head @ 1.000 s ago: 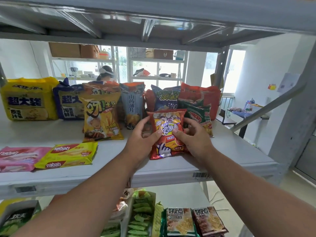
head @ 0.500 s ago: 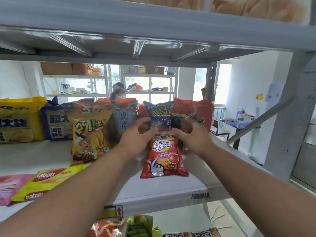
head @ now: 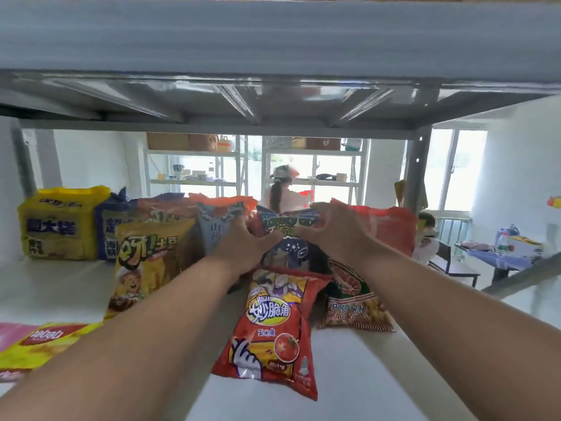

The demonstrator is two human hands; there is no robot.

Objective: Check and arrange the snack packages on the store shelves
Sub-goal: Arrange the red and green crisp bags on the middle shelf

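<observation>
Both hands reach to the back row of the white shelf. Left hand and right hand sit on either side of the top of a dark blue bag, which stands upright in the back row; fingers of both curl round its upper edge, so each grips the bag, thumbs pointing inward toward each other. Motion blur on fingertips, exact pinch unclear. Red corn-snack bag w/ tomato picture lies flat on the shelf in front of the blue bag, between the two forearms, top end toward the back, not touched by either hand. Prawn cracker bag leans just right of it, partly under the right forearm. Large red bag stands behind the right hand. Pale blue bag w/ orange top stands just left of the left hand. Yellow potato-chip bag stands further left, in front of a dark blue noodle pack and beside a yellow noodle pack. Yellow wafer pack lies flat at the front left edge, a pink pack beside it. Upper shelf spans the top of view. Person in background, back turned, near far shelving.
</observation>
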